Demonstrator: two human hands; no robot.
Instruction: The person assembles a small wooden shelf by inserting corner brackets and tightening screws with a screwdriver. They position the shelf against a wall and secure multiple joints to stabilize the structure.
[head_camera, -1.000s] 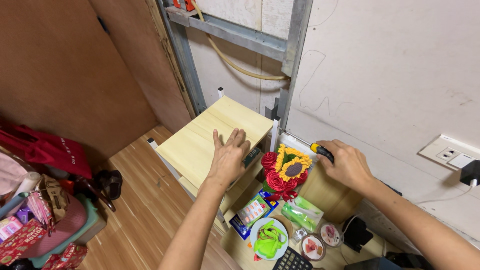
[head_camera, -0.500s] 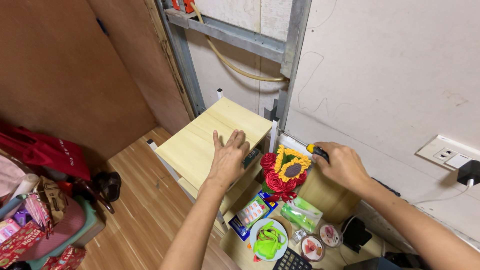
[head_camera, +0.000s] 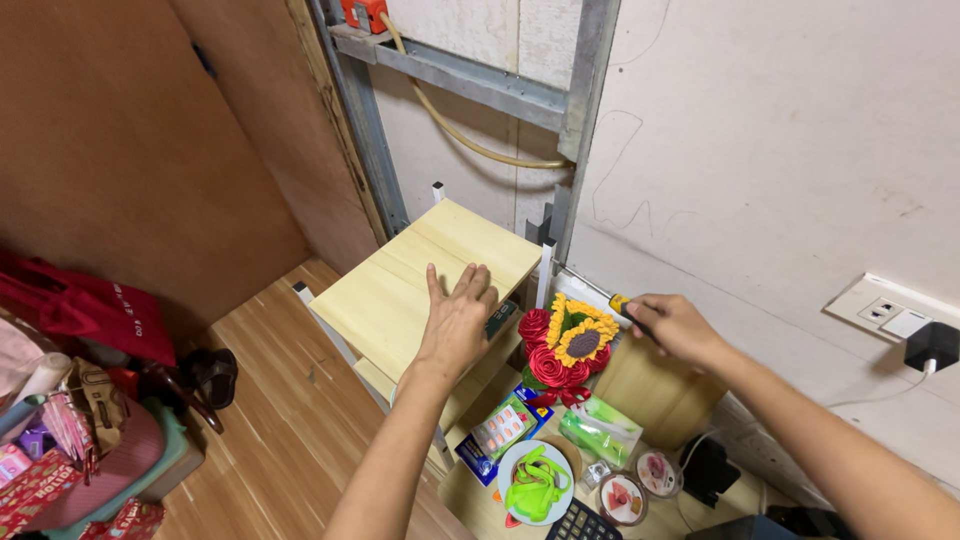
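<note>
- Left hand (head_camera: 455, 320) spread flat, palm down, fingers open, pressing on the pale wooden top shelf (head_camera: 425, 275) of a small white-framed rack.
- Right hand (head_camera: 678, 325) closed around the handle of a screwdriver (head_camera: 600, 295); yellow-and-black collar showing at the fist, metal shaft pointing left toward the white corner post (head_camera: 545, 275) at the shelf's back edge.
- Exact contact of tip and post too small to make out; tip seems at or just beside the post.
- Close under the shaft, a bouquet of red roses and a sunflower (head_camera: 565, 345); below that, a green packet (head_camera: 600, 432), a blister card of pills (head_camera: 497, 430), a white plate with lime-green cord (head_camera: 536, 482) and small round tins (head_camera: 640, 485).
- Likely risk: tip slipping off the fastener and sliding toward the left hand, given how near the fingers lie to the post.
- Likely risk: shelf shifting if the flat palm eases, since only downward pressure steadies it.
- Likely risk: forearm or handle brushing the bouquet and tipping it onto the clutter beneath.
</note>
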